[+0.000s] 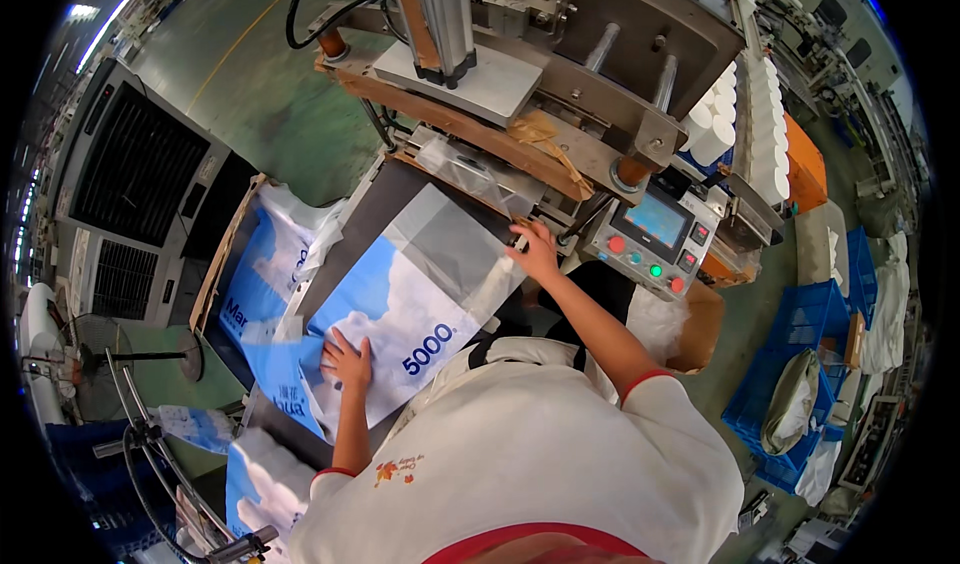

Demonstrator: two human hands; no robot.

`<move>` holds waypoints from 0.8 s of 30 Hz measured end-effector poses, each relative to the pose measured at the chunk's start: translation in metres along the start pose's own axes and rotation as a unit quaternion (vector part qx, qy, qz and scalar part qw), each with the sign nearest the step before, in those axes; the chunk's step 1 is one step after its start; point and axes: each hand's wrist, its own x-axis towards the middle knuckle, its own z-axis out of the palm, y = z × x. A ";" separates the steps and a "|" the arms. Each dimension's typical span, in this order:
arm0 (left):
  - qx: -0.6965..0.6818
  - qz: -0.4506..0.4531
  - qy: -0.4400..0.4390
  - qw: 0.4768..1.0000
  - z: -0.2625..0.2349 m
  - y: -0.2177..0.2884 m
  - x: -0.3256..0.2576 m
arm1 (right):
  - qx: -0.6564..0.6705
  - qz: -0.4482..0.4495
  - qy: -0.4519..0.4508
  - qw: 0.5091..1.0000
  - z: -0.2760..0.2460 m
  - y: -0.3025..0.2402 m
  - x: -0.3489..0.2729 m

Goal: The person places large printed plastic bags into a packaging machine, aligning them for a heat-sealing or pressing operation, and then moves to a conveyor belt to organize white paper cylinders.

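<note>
Head view, looking down on a packing station, reads from left to right as follows. At the far left stands a grey cabinet with dark louvred grilles (pixel 135 179), and below it a small fan on a stand (pixel 100 349). Next to these, a cardboard-sided bin holds a stack of blue-and-white bags (pixel 265 269).

On the dark sloping table (pixel 375 199) lies the printed plastic bag (pixel 415 299), blue sky and white clouds on its lower part, clear film toward its upper end. It lies slanted, its lower corner toward the person and its clear end running up toward the machine. The left hand (pixel 347 361) lies flat on the lower left part of the bag, fingers spread and open, palm pressing the film down. Below that hand, more blue-and-white bags (pixel 260 479) lie at the table's near edge.

Further right, the right hand (pixel 535 249) reaches forward to the bag's upper right corner, fingers curled onto the clear edge there; whether they pinch the film fully I cannot tell. Just above it sits the sealing machine (pixel 520 74), with metal plates, rods and brown tape on its bar. To the right of the hand is a control panel (pixel 655 239) with a small screen and red and green buttons. Behind it, white paper rolls (pixel 745 114) are stacked in rows. At the far right, blue crates (pixel 815 334) stand on the floor.
</note>
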 end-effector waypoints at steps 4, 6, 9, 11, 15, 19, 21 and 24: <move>-0.007 -0.030 0.028 0.999 0.002 0.001 -0.017 | 0.030 0.080 -0.075 0.993 0.026 -0.010 0.058; -0.016 -0.027 0.035 0.999 0.001 0.007 -0.014 | 0.087 0.098 -0.089 0.987 0.041 0.001 0.071; -0.017 -0.027 0.032 0.999 -0.001 0.019 -0.009 | 0.200 -0.002 -0.041 0.979 0.040 0.021 0.044; -0.012 -0.039 0.050 0.998 0.005 0.022 -0.006 | 0.286 0.008 -0.077 0.955 0.016 0.050 0.007; 0.002 -0.045 0.080 0.996 0.013 0.028 0.006 | 0.369 0.338 -0.133 0.856 -0.091 0.189 -0.085; 0.004 -0.033 0.076 0.997 0.015 0.039 0.015 | 0.152 0.538 0.032 0.828 -0.231 0.356 -0.193; 0.014 -0.037 0.058 0.998 0.011 0.049 0.018 | -0.132 0.498 0.165 0.841 -0.290 0.390 -0.230; 0.018 -0.030 0.057 0.998 0.009 0.053 0.020 | -0.251 0.481 0.304 0.783 -0.324 0.407 -0.232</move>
